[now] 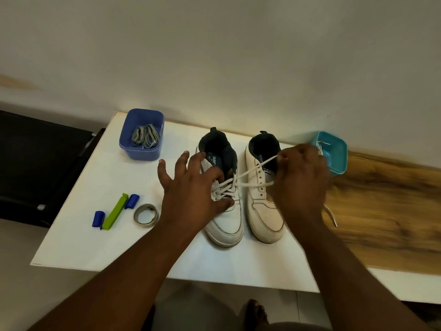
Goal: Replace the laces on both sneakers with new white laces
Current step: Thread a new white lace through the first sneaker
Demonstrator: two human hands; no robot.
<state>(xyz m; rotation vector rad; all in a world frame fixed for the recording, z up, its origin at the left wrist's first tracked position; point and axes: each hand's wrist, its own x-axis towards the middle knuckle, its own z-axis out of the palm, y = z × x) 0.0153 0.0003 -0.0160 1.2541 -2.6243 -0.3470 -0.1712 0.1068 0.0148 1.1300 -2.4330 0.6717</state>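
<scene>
Nearest, the left hand (191, 187) rests spread on the left sneaker (223, 187), fingers straight, thumb by the crossed rows. The right hand (301, 180) pinches both ends of the white lace (253, 174), pulled taut across the right sneaker (265, 187). By my reading, the left sneaker is laced partway up; the right sneaker's eyelets show empty, so it remains. Farther back, grey laces (145, 136) lie in the blue tub (142, 134); another white lace sits in the teal tub (334, 151). The counter (119, 247) has free room in front; its left edge is near the clips (114, 211) and tape roll (146, 215).
</scene>
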